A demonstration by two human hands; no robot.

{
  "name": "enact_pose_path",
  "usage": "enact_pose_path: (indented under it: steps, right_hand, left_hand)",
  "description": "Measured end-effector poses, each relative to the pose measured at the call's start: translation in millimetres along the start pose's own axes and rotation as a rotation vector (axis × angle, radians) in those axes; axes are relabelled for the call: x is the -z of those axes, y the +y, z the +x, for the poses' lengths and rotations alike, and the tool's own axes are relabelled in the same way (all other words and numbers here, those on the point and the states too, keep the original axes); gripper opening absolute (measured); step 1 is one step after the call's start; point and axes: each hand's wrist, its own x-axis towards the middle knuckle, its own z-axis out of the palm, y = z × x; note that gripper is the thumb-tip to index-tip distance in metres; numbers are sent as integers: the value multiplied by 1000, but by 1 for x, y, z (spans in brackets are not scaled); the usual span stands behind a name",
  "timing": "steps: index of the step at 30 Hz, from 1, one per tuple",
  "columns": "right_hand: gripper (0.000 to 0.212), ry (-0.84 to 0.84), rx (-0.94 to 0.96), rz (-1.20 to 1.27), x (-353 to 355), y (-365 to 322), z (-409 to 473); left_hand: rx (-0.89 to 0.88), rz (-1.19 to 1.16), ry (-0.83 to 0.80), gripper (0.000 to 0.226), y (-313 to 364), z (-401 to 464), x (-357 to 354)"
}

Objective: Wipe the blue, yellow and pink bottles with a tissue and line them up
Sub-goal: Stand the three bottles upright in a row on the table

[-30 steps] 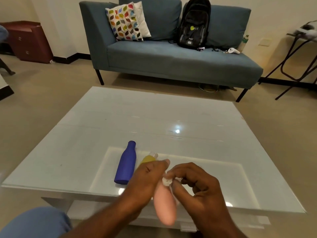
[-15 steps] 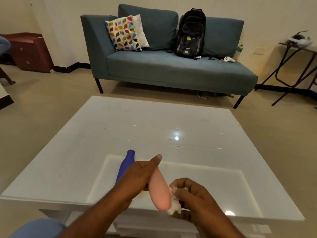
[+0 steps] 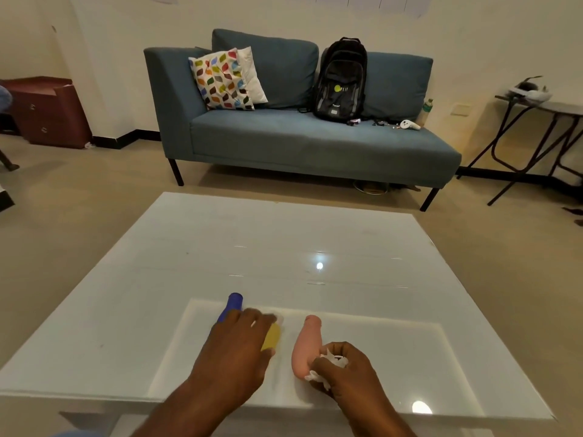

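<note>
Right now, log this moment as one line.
left hand: over yellow bottle | right hand: holds tissue against pink bottle | blue bottle: lying leftmost

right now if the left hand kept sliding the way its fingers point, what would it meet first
The left hand already lies over the yellow bottle, fingers aimed up and right. Beyond the bottle's cap, only bare table shows, so the way looks free, though depth is unclear.

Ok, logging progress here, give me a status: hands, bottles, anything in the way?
Left hand lies over yellow bottle. Right hand grips tissue against pink bottle. Blue bottle lies leftmost. Nothing blocking.
</note>
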Motion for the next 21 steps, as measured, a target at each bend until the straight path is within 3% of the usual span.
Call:
enact_pose_path:
  steps: [4, 10, 21]
  right_hand:
    - [21, 9, 99, -256, -6, 5, 4]
    - [16, 35, 225, -436, -18, 4, 1]
    - [13, 7, 279, -561, 3, -22, -6]
  left_hand:
    - [-11, 154, -201, 67, -4, -1, -8]
    - [-14, 295, -166, 68, -5, 7, -10]
    - [-14, 269, -150, 78, -15, 8, -7]
